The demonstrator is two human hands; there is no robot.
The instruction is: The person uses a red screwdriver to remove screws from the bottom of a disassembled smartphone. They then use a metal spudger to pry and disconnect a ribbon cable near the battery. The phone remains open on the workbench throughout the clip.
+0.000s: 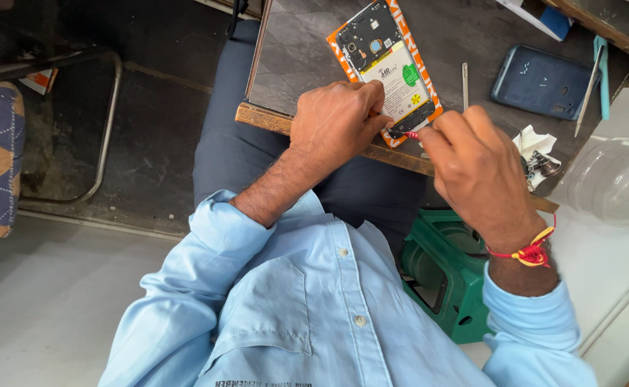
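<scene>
Orange-framed opened smartphone (390,68), battery bared, lies flat at the grey worktop (293,57) edge: light, stiff, fragile, best held by its rim; left hand (339,122) presses it, right hand (472,168) pinches a red-tipped tool (410,135)

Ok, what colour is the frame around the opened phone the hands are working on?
Orange with white markings, clearest in the head view: the phone frame rims the exposed phone on the table.

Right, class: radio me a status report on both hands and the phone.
Left hand steadying opened phone. Right hand pinching red tool at its lower edge. Back cover aside, nothing blocking.
</scene>
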